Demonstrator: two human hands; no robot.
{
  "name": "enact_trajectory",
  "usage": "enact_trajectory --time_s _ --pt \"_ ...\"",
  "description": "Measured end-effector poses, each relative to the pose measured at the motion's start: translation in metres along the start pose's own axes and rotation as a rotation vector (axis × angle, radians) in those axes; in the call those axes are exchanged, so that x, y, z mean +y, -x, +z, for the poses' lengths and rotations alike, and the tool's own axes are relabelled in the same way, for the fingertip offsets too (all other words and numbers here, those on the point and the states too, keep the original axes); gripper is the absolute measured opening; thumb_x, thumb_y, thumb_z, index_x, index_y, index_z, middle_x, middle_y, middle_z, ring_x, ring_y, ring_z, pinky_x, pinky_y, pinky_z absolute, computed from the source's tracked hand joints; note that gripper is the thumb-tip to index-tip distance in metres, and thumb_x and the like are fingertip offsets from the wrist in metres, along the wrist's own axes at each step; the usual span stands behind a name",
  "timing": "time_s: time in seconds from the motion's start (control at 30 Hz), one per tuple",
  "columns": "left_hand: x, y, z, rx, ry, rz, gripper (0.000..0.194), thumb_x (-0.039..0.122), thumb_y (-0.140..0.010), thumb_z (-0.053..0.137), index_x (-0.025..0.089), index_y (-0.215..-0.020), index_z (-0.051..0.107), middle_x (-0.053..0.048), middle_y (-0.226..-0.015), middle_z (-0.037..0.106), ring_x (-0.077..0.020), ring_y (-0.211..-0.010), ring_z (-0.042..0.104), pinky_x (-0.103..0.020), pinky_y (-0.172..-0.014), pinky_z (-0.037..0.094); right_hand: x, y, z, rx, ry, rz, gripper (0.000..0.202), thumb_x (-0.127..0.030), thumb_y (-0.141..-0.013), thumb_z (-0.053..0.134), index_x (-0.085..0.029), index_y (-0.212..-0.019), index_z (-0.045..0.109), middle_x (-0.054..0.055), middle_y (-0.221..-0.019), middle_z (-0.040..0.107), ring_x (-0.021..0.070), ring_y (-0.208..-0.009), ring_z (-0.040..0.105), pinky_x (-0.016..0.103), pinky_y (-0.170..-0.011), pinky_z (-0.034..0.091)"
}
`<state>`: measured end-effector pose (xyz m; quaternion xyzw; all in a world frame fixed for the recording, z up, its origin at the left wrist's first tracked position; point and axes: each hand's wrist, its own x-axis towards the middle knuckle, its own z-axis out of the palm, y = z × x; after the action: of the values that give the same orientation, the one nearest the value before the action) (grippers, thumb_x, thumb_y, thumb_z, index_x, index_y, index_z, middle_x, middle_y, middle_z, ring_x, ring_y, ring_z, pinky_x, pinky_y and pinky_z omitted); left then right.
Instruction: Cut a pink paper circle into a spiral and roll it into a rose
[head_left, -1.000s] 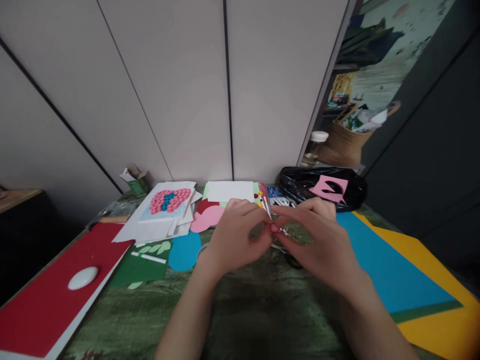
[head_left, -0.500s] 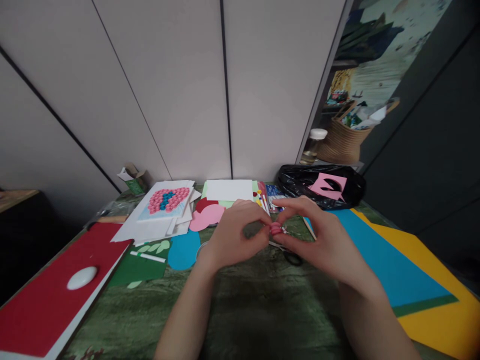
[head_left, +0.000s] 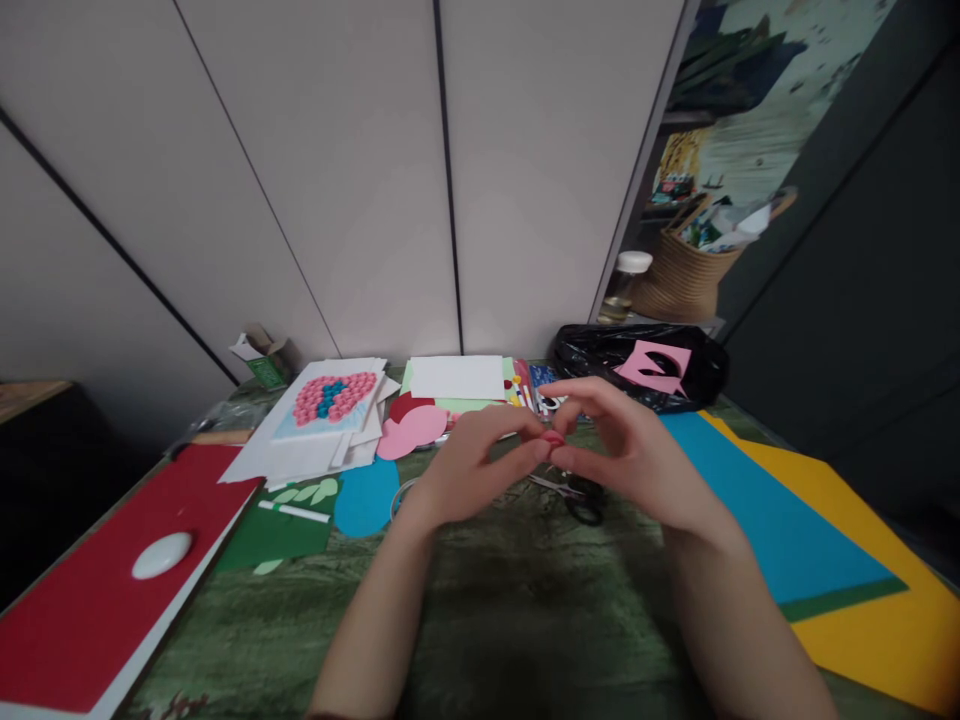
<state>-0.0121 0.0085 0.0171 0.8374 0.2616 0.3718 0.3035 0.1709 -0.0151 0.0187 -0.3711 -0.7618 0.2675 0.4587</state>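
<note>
A small pink piece (head_left: pixel 553 438) is held between the fingertips of both hands, above the green table. My left hand (head_left: pixel 484 465) pinches it from the left with thumb and forefinger. From the right, my right hand (head_left: pixel 626 445) grips the same piece between thumb and fingers. Black-handled scissors (head_left: pixel 581 505) lie on the table just below the hands. Left of my left hand are pink paper shapes (head_left: pixel 411 430) and a blue paper shape (head_left: pixel 367 498).
Red sheet (head_left: pixel 135 560) with a white oval object (head_left: pixel 162 555) at left. Green sheet (head_left: pixel 281 540) bears a marker. Papers carry a pink-and-blue heart picture (head_left: pixel 334 400). Blue (head_left: pixel 765 510) and yellow sheets (head_left: pixel 862 640) lie right, below a black bag (head_left: pixel 592 360).
Both hands have risen slightly with the pink piece between them, and more of the scissors shows below. The view has shifted a little.
</note>
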Motion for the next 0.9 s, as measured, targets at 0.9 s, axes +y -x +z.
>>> enact_trajectory --time_s 0.9 --pt "-0.034 -0.002 0.026 0.320 -0.103 -0.193 0.015 0.030 -0.085 0.051 0.018 -0.083 0.060 -0.002 -0.082 0.067 -0.0147 -0.077 0.060 -0.030 -0.074 0.046 0.048 -0.008 0.039 0.212 0.146 -0.022 0.035 -0.022 -0.087 0.047 -0.020 -0.122 0.045 0.002 -0.086 0.061 0.0150 -0.075 0.057 0.032 -0.072 0.047"
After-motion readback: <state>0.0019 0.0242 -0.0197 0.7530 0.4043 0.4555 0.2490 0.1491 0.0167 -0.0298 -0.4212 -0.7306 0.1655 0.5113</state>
